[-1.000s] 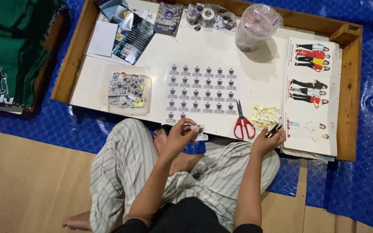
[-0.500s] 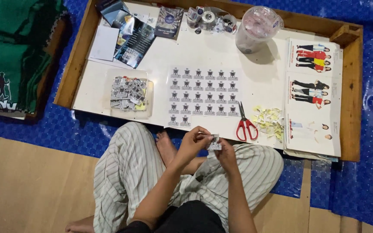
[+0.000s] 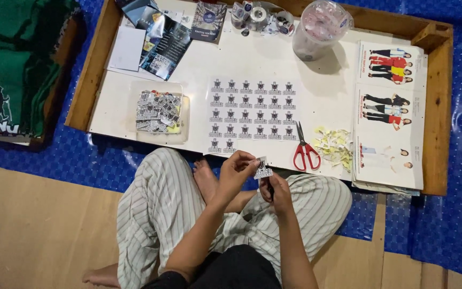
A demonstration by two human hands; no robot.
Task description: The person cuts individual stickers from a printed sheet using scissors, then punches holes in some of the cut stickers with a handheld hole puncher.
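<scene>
Blue patterned sheeting (image 3: 54, 155) covers the floor around me, and on it sits a low white tray-table with a wooden rim (image 3: 89, 75) filling the upper middle of the frame. I sit cross-legged at its near edge in striped trousers (image 3: 156, 203), both hands raised just below the centre. Between them I hold a small cut-out sticker (image 3: 263, 170), white with a dark printed emblem: my left hand (image 3: 235, 170) pinches its left edge with thumb and fingertips drawn close together, and my right hand (image 3: 274, 187) is curled narrowly just under it, touching its lower edge, with something dark and slim in its grip that I cannot make out. Just above the sticker, on the table, lies a white sheet of matching emblem stickers (image 3: 252, 115) in neat rows. To its left a clear shallow box (image 3: 159, 112) holds a heap of cut ones. Red-handled scissors (image 3: 306, 150) lie right of the sheet, beside a scatter of pale yellow paper scraps (image 3: 333, 144). At the right edge is a stack of white printed sheets showing small clothed figures (image 3: 389, 112). A clear plastic tub (image 3: 319, 29) stands at the top, dark glossy leaflets (image 3: 164, 43) at upper left, and folded green fabric (image 3: 6, 59) lies far left.
</scene>
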